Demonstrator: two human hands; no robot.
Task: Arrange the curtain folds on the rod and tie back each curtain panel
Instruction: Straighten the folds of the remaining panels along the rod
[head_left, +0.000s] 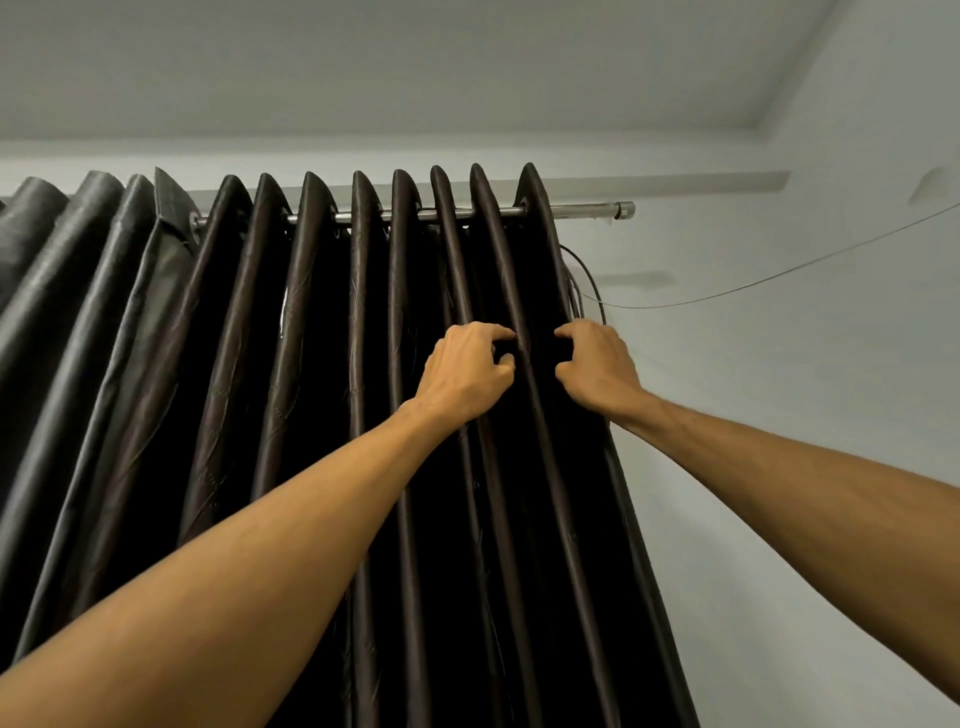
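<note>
A dark brown eyelet curtain (322, 364) hangs in several deep folds from a metal rod (571, 212) near the ceiling. Both of my arms reach up to its right end. My left hand (467, 371) pinches the second fold from the right between thumb and curled fingers. My right hand (597, 364) has its fingers curled into the outermost fold, right beside the left hand. A second, greyer curtain panel (67, 270) hangs further left on the same rod, its folds looser.
The rod's bare right end (621, 209) sticks out past the curtain. A thin dark cable (779, 278) loops behind the curtain's right edge and runs across the white wall to the right. The ceiling is close above.
</note>
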